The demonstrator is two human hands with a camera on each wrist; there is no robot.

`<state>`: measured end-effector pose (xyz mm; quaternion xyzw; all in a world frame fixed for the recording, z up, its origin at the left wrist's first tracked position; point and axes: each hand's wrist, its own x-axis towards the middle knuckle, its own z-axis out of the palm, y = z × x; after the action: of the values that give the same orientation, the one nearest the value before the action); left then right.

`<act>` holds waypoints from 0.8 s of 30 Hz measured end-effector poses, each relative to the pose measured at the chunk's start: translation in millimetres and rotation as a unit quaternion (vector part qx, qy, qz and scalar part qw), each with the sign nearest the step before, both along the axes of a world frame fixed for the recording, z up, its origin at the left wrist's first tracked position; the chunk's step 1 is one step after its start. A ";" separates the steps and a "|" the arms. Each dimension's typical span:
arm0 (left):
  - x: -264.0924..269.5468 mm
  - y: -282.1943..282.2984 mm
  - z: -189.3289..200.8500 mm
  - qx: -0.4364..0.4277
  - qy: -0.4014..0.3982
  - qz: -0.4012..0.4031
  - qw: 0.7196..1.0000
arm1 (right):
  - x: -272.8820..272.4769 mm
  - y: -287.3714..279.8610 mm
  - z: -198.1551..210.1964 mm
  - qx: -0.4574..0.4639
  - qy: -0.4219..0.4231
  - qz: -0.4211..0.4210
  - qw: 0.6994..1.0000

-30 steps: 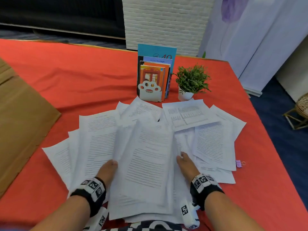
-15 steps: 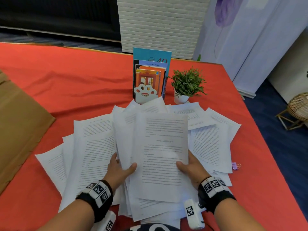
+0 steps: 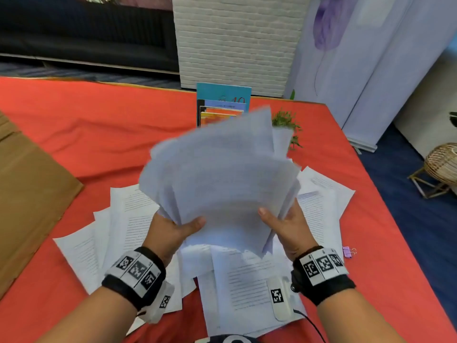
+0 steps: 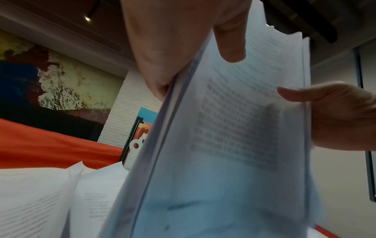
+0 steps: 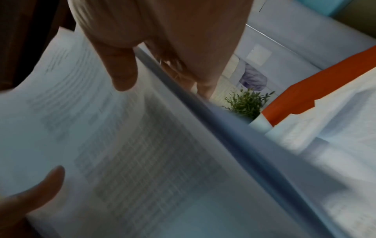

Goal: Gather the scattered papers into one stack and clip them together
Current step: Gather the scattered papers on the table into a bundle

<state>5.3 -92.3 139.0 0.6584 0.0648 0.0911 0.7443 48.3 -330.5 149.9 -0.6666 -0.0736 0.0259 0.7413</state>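
A bundle of printed white papers (image 3: 222,179) is lifted off the table and tilted up, blurred by motion. My left hand (image 3: 178,227) grips its lower left edge, thumb on the top sheet, fingers behind. My right hand (image 3: 284,219) grips the lower right edge the same way. The left wrist view shows the bundle (image 4: 234,128) edge-on under my left thumb (image 4: 230,40); the right wrist view shows it (image 5: 122,153) under my right thumb (image 5: 122,69). Loose sheets (image 3: 128,224) still lie on the red table (image 3: 99,134), left, right and under my wrists. A purple binder clip (image 3: 348,251) lies at the right.
Upright books in a white holder (image 3: 222,107) and a small potted plant (image 3: 286,122) stand behind the papers. A brown cardboard sheet (image 3: 27,194) covers the table's left side. The table's right edge drops to a blue floor with a wicker stool (image 3: 442,167).
Both hands gathered the middle sheets into a bundle, gripped its sides and raised it off the table, tilting it upright. The camera view moved closer.
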 end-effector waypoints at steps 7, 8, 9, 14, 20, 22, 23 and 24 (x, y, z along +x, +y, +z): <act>-0.5 -4.3 -6.2 -0.007 -0.039 -0.017 0.999 | -5.4 1.1 16.7 -0.010 -0.105 -0.025 0.994; -0.2 -6.1 -2.8 -0.004 -0.048 -0.017 0.999 | -6.0 2.1 20.3 -0.032 -0.140 -0.026 0.989; -0.6 -7.8 0.9 -0.001 -0.058 -0.019 0.998 | -6.7 2.8 23.2 -0.060 -0.176 -0.024 0.982; -2.7 -4.7 2.6 -0.015 -0.050 -0.022 0.998 | -4.4 0.6 19.0 -0.263 -0.367 -0.074 0.889; -2.6 -4.6 -4.7 0.000 -0.011 -0.015 1.000 | -13.9 -2.2 6.3 -0.251 -0.315 -0.086 0.911; -3.8 -8.8 -6.4 0.016 -0.001 -0.015 1.000 | -21.7 -1.8 0.7 -0.165 -0.203 -0.105 0.959; -2.3 -9.6 -7.9 0.020 0.005 -0.015 1.000 | -22.9 2.5 -1.8 -0.098 -0.127 -0.104 0.982; -0.5 -11.3 -8.7 0.023 0.007 -0.014 1.000 | -23.2 6.9 -5.4 -0.033 -0.060 -0.098 0.993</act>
<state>4.8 -103.6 130.4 0.6770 0.0588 0.0773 0.7296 25.0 -323.6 144.4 -0.6948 -0.0513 -0.0842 0.7124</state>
